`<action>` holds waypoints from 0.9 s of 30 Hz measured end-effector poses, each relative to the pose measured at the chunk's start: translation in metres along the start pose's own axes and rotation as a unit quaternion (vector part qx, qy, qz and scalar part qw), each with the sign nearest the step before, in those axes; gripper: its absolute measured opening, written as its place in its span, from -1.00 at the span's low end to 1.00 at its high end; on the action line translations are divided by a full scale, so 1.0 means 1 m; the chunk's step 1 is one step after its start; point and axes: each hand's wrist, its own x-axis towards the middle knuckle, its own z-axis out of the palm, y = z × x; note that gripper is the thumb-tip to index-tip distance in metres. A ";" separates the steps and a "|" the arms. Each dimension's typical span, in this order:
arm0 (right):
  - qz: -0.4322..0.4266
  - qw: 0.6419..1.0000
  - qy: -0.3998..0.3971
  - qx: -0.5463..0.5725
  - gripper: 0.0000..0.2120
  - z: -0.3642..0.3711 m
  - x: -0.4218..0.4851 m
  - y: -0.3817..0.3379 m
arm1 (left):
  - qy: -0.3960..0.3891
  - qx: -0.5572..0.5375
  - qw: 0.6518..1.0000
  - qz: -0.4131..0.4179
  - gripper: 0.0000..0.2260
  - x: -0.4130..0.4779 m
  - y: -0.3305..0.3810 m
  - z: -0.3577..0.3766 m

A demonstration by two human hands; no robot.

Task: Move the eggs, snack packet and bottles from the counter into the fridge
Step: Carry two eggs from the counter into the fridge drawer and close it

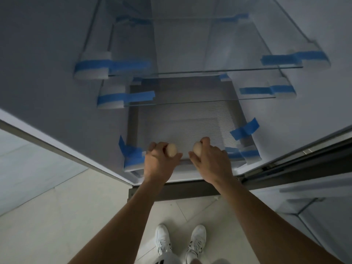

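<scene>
I look down into the open fridge (57, 60). My left hand (159, 161) grips a pale egg (171, 149), and my right hand (211, 161) grips a second pale egg (197, 148). Both hands hover side by side at the front edge of the lowest ribbed shelf (190, 121), eggs pointing inward. The snack packet, the bottles and the counter are out of view.
Glass shelves (228, 70) sit above the ribbed one, held by white foam blocks and blue tape (95, 63). The fridge door (314, 187) stands open at the right. Pale floor tiles (66, 216) and my white shoes (162, 239) lie below.
</scene>
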 end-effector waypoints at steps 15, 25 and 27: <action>-0.020 0.995 0.100 -0.018 -0.54 0.030 0.003 0.018 | 0.044 -0.032 0.997 0.047 -0.59 0.006 -0.012 0.020; -0.021 0.994 0.105 0.001 -0.56 0.031 -0.003 0.020 | 0.042 0.000 0.993 0.107 -0.55 0.002 -0.024 0.026; -0.019 0.994 0.107 0.003 -0.56 0.031 -0.004 0.021 | 0.036 0.005 0.993 0.110 -0.53 0.001 -0.024 0.027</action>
